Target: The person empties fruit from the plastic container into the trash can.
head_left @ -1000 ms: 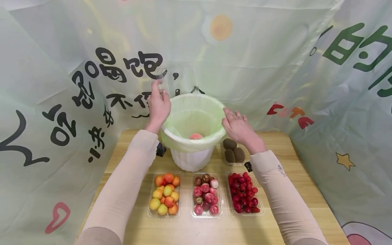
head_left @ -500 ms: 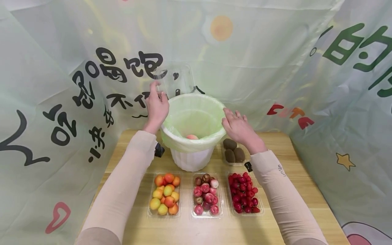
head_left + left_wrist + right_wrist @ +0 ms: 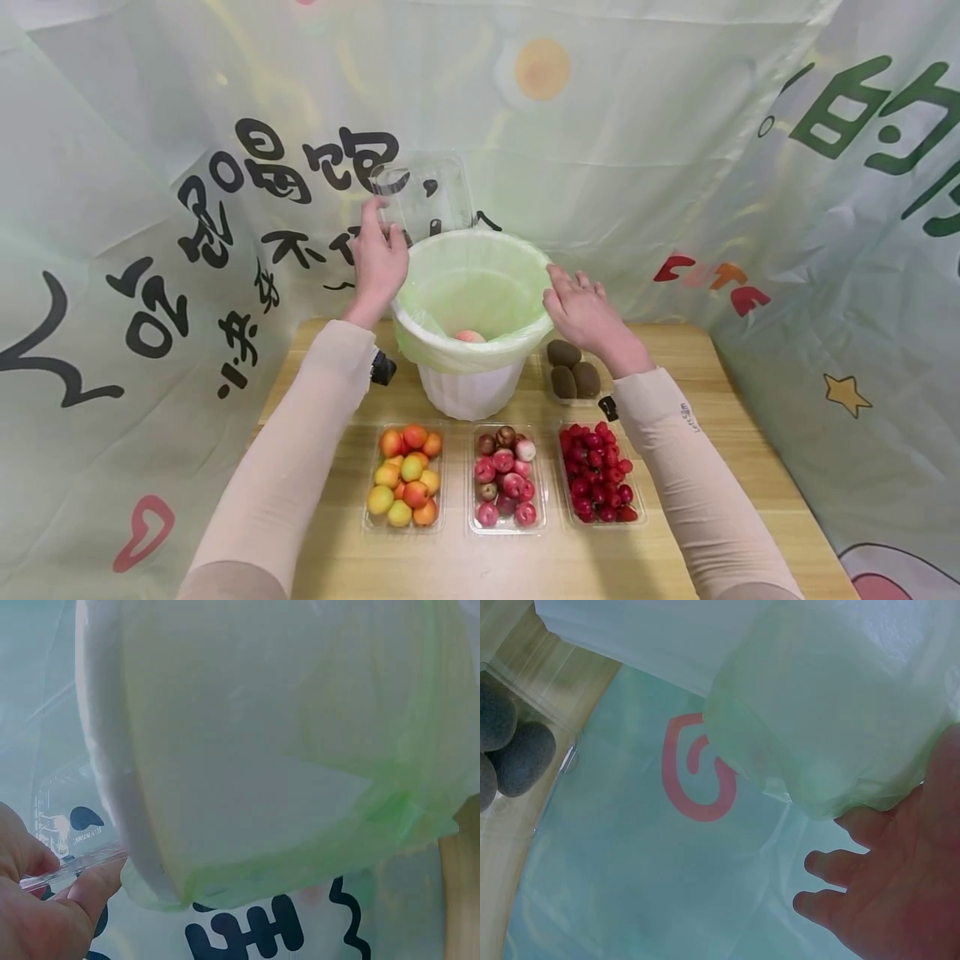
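Observation:
My left hand [image 3: 381, 260] pinches the edge of a clear plastic fruit box [image 3: 442, 187] behind the bin's back left rim. In the left wrist view, thumb and fingers meet on the box's thin edge. A white bin [image 3: 467, 392] with a pale green liner bag [image 3: 480, 358] folded over its rim stands mid-table. Inside it, a pinkish peach [image 3: 470, 336] shows near the front wall. My right hand [image 3: 588, 315] rests against the bin's right rim with fingers extended, touching the liner, as the right wrist view also shows.
In front of the bin sit clear boxes of yellow-orange fruit [image 3: 405, 479], small pink-red fruit [image 3: 506, 479] and red berries [image 3: 597, 475]. A box of brown kiwis [image 3: 573, 371] stands right of the bin. Printed cloth walls [image 3: 615, 167] enclose the wooden table [image 3: 697, 417].
My left hand has shifted slightly left and down with the clear box, which shows more of its face. The peach has moved slightly left in the bin. My right hand stays put.

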Action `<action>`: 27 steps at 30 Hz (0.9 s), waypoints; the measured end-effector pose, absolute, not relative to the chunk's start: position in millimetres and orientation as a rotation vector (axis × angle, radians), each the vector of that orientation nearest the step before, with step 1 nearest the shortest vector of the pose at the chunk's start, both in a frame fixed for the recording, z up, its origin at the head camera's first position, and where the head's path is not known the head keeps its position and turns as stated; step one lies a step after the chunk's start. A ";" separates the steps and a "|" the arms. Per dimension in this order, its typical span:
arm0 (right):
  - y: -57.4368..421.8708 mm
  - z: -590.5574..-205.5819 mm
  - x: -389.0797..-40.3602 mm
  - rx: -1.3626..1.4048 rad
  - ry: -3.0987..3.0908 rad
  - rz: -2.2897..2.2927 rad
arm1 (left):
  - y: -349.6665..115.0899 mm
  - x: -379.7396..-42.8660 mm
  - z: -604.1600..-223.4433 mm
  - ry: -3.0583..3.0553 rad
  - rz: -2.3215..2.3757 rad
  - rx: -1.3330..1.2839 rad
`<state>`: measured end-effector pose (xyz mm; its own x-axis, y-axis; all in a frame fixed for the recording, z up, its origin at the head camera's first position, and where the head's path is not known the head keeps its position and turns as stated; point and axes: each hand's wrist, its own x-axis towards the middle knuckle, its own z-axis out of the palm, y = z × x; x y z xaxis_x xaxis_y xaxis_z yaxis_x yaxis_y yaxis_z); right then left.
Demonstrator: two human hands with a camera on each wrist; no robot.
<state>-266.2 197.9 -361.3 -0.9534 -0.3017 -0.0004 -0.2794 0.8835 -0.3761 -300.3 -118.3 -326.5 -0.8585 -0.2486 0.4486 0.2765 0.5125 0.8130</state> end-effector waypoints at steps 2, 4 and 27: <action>198.0 -361.7 -266.5 -0.462 2.991 -0.584 | -121.1 -299.2 -325.8 -2.250 -1.329 -0.023; 198.4 -361.7 -267.0 -0.461 2.992 -0.580 | -125.2 -297.8 -324.8 -2.260 -1.325 -0.023; 197.7 -363.2 -267.7 -0.469 2.999 -0.589 | -198.6 -270.7 -320.5 -2.333 -1.293 0.048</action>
